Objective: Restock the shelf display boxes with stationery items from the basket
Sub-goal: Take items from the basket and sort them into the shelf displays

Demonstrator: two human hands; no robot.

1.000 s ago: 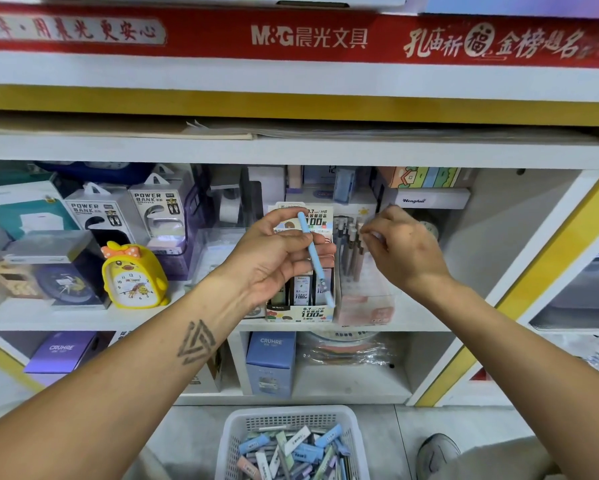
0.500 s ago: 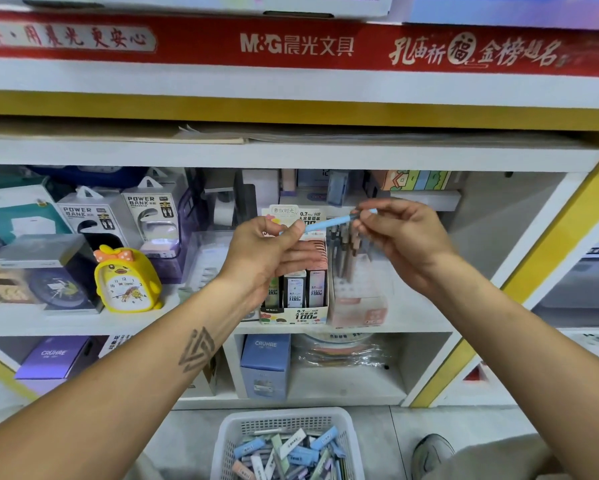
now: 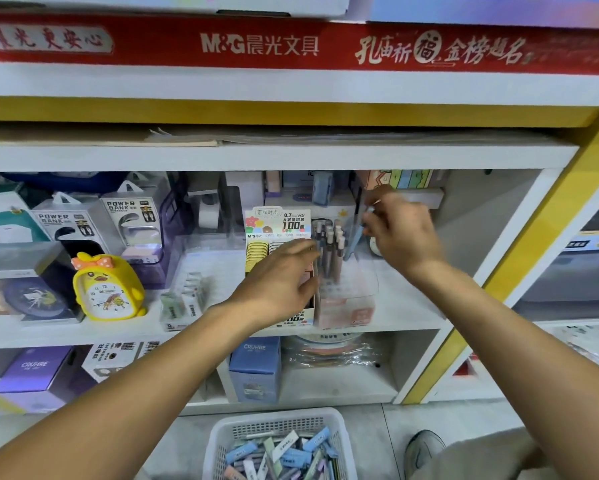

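Observation:
My right hand (image 3: 400, 233) pinches a light blue pen (image 3: 355, 240) and holds it tilted into the right side of the clear pen display box (image 3: 346, 299), beside several upright pens (image 3: 329, 247). My left hand (image 3: 280, 282) hovers with relaxed fingers, holding nothing, in front of the pencil-lead display box (image 3: 279, 225) and the pen box's left edge. On the floor below stands the white basket (image 3: 246, 427), with several stationery packs inside.
A yellow duck clock (image 3: 105, 289), power bank packs (image 3: 131, 220) and a clear box (image 3: 204, 271) fill the shelf's left part. Blue and purple boxes (image 3: 254, 368) stand on the lower shelf. A yellow post (image 3: 520, 258) borders the right. A shoe (image 3: 424, 448) rests by the basket.
The blue pen passed from my left hand to my right, which moved it down into the clear pen box. My left hand let go and dropped lower.

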